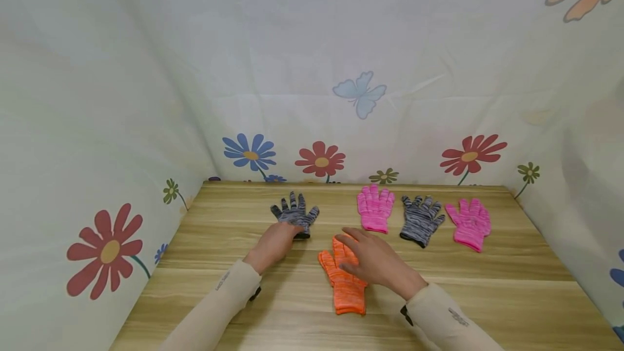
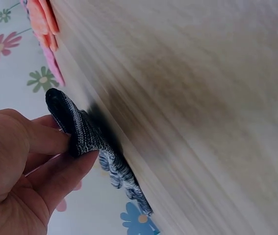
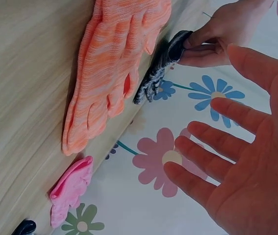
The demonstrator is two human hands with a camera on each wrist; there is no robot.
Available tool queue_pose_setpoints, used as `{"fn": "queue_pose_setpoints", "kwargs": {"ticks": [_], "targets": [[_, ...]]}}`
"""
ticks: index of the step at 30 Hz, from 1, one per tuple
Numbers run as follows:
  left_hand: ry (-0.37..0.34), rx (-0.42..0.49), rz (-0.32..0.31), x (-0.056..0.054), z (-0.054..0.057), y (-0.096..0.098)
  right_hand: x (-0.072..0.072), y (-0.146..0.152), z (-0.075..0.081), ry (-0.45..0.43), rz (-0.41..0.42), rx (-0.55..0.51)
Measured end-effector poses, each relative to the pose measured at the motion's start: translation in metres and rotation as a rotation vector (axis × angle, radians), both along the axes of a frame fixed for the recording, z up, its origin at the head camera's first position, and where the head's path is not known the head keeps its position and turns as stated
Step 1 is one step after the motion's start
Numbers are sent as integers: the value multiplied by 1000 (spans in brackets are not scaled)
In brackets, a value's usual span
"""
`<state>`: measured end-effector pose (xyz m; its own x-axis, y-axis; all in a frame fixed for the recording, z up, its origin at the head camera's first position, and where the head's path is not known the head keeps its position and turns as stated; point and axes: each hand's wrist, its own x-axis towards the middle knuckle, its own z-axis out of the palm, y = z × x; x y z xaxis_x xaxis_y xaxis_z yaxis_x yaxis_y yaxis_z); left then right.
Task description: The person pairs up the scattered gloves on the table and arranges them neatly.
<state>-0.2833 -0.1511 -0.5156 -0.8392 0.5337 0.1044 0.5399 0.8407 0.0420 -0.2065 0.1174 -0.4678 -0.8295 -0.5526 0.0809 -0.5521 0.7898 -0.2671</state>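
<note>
A wood-grain tabletop point(image 1: 297, 324) stands inside white fabric walls point(image 1: 292, 42) printed with flowers and butterflies. Closest to the head camera, two cream long sleeves point(image 1: 214, 307) reach in from the bottom edge. Between them lies an orange, lightly streaked knitted glove point(image 1: 348, 291), cuff towards the person and fingers pointing away. The right hand point(image 1: 377, 259) hovers over its finger end, partly covering it in the head view; the right wrist view shows this hand with fingers spread, apart from the orange glove and holding nothing.

Farther left, the left hand point(image 1: 275, 242) pinches the black cuff of a dark grey and white marled knitted glove point(image 1: 294, 214) between thumb and fingers. The left wrist view shows that cuff raised off the wood while the finger end slopes down to the tabletop.

Beyond the right hand, towards the right, three more knitted gloves lie in a row, none touching another: a bright pink one point(image 1: 375, 207), a grey marled one with a black cuff point(image 1: 420, 221) and a second pink one point(image 1: 470, 225). Behind the table's far edge, the back wall carries a blue flower point(image 1: 251, 153), red flowers point(image 1: 320, 160) and a pale blue butterfly point(image 1: 361, 93).
</note>
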Motion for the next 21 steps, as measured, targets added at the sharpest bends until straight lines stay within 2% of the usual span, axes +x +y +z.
{"fn": "queue_pose_setpoints", "kwargs": {"ticks": [9,16,21], "targets": [[49,-8,-34,9,3,-1,-6,-12,4,-19,-6,26],[49,-4,-33,18,8,0,-9,-22,2,14,0,38],[33,-2,-24,25,11,0,-11,-28,1,6,4,28]]}}
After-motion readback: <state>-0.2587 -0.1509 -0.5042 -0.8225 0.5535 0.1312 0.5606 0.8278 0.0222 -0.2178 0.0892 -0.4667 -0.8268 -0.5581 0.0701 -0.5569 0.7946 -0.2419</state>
